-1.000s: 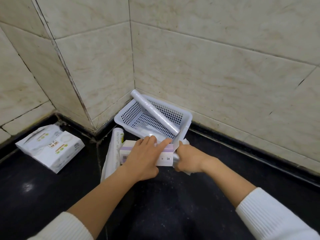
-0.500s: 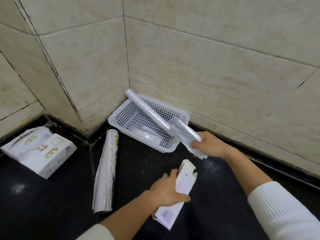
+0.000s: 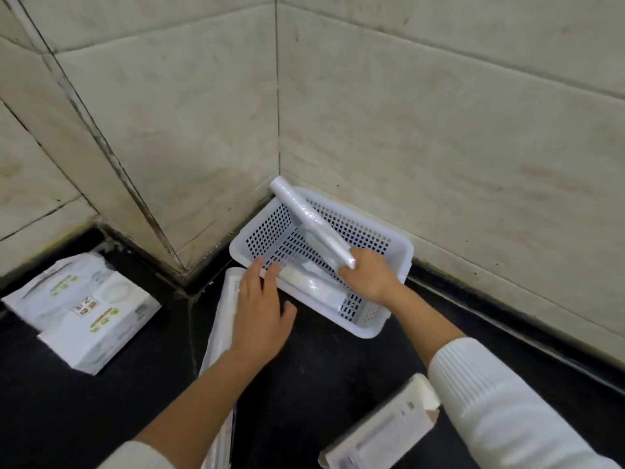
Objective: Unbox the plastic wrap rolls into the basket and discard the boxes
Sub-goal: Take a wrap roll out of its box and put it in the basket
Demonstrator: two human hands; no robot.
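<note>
Laying a roll point(image 3: 313, 286) in the basket point(image 3: 404, 248), your right hand point(image 3: 370, 277) looks loosened, left hand point(image 3: 262, 309) open; next bin the box point(image 3: 382, 431).

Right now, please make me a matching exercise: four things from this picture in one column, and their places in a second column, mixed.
Things:
1. basket
2. slanted roll
3. opened box
4. white packages

Places:
A. far left on the floor
B. in the wall corner
C. on the floor under the right forearm
D. leaning over the basket's back corner, lower end at the right hand

Pairs: 1-B, 2-D, 3-C, 4-A
</note>
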